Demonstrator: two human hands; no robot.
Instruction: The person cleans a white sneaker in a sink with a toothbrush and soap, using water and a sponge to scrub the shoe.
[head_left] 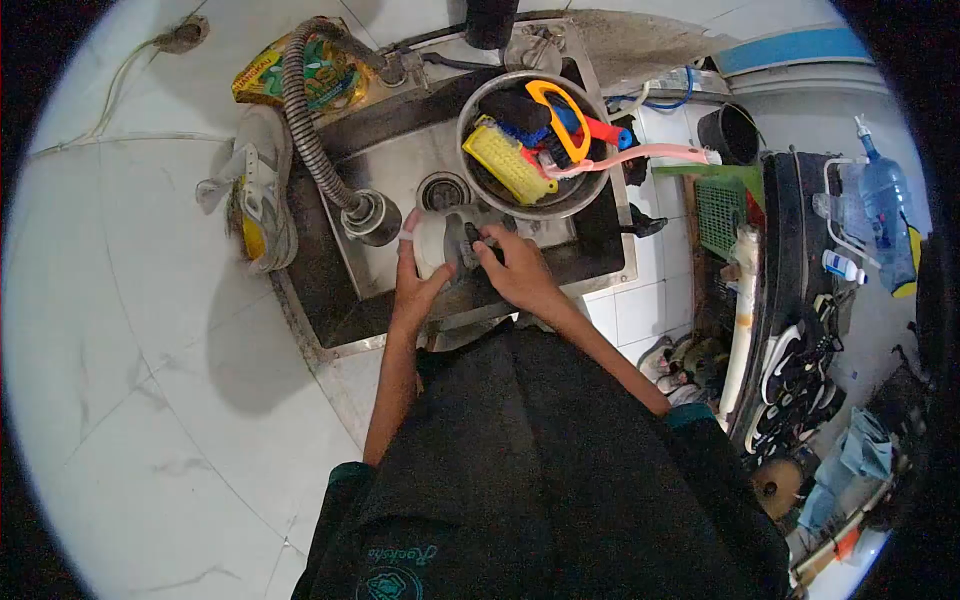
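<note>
Over the steel sink (385, 155) I hold a grey shoe with a pale sole (434, 243). My left hand (412, 288) grips its pale end, thumb on the near side and fingers along the left. My right hand (522, 272) is closed at the shoe's dark upper part, its fingertips pressed there; I cannot tell whether a small dark item is between them. Just left of the shoe hangs the shower head (372, 218) of a flexible hose (293, 95). A metal bowl (590, 200) holding a yellow brush (508, 165) and other brushes sits beyond my right hand.
Another shoe (262, 195) stands on the white tiled counter (130, 300) left of the sink, near a yellow-green packet (340, 78). A pink-handled brush (650, 153) juts out of the bowl to the right. A rack with shoes (785, 365) and a blue bottle (885, 195) stand at right.
</note>
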